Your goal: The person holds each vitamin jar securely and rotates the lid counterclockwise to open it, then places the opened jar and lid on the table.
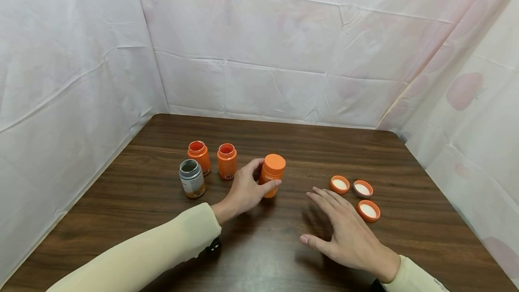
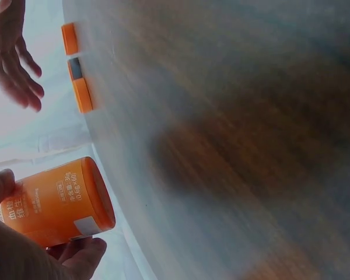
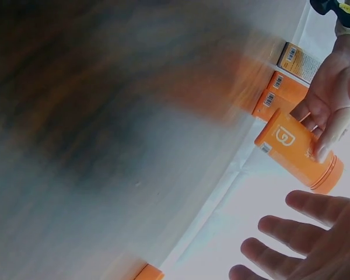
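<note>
My left hand (image 1: 248, 189) grips a capped orange bottle (image 1: 270, 177) round its side, thumb in front. White printing and a pale patch show on this bottle (image 2: 58, 201) in the left wrist view, its base tipped off the tabletop. To the right, my right hand (image 1: 349, 233) hovers over the table with fingers spread and nothing in it. Past its fingertips lie two orange caps (image 1: 339, 184) (image 1: 368, 211) and a grey-rimmed orange cap (image 1: 362, 189), white insides up.
Left of the held bottle stand two uncapped orange bottles (image 1: 227, 162) (image 1: 199, 157) and an uncapped grey bottle (image 1: 192, 179). All rest on a dark wooden table (image 1: 259, 260). White sheets (image 1: 259, 48) hang behind and along both sides.
</note>
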`<state>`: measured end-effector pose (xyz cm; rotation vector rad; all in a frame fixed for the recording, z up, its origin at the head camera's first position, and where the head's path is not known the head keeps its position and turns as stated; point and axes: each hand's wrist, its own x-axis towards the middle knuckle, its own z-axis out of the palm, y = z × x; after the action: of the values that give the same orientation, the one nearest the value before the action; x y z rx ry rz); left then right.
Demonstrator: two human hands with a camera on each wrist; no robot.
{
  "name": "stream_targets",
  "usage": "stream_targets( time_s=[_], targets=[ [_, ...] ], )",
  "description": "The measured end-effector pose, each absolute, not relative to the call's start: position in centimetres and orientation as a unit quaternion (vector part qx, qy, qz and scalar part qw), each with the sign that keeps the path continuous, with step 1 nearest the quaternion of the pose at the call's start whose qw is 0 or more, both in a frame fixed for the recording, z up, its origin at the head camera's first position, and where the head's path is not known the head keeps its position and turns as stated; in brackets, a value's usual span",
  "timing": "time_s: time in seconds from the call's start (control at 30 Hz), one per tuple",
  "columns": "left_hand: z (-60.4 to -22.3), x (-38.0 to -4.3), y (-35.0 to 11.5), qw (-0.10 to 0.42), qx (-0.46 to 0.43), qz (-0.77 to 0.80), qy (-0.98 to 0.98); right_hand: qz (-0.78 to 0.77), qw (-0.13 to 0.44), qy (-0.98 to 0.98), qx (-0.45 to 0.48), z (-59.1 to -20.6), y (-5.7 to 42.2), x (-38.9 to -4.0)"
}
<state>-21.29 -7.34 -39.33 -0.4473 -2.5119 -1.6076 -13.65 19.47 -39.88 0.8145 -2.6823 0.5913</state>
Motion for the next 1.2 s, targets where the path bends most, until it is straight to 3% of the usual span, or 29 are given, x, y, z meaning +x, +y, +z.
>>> stream_targets(
  time_s=[1.2],
  targets=[
    [-39.9,-17.8,-8.4,0.046,-0.220,-0.527,-0.820,0.313,0.138,-0.902,0.264,-39.4,18.4,-14.0]
  ],
)
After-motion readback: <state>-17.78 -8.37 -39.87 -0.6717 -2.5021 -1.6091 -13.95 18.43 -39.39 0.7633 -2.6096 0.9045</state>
